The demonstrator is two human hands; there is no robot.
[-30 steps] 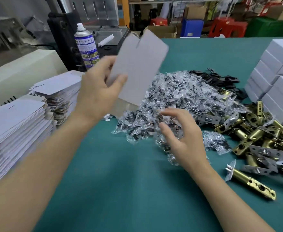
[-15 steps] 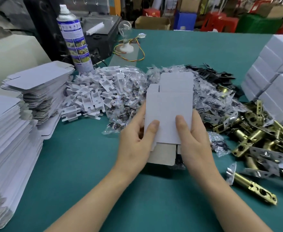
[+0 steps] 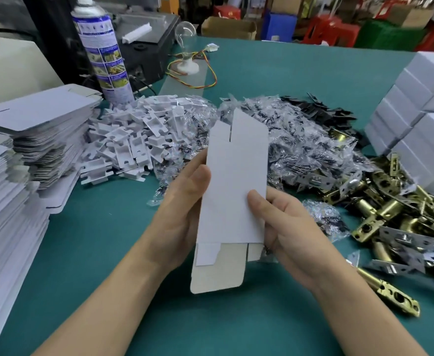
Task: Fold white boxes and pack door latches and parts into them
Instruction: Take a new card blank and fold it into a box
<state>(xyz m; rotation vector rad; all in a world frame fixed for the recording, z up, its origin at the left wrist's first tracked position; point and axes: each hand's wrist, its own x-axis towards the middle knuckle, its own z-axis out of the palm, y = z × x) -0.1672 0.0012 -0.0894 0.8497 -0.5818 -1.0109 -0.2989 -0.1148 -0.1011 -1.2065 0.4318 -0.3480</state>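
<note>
The bench (image 3: 102, 242) is teal green all over. The carton (image 3: 233, 181) in the middle is plain white outside and dull grey-beige on its inner flap. The flat cartons (image 3: 10, 201) are white with grey edges. The latches (image 3: 386, 210) gleam brass-gold with silver plates. The bags (image 3: 300, 152) are clear, flecked with black. The spray can (image 3: 102, 47) is white with blue bands and yellow pictures.

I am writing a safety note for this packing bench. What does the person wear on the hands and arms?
Nothing shows. The left hand and the right hand are ungloved, both forearms are bare with no sleeve in view, and neither wrist carries a watch or band.
</note>
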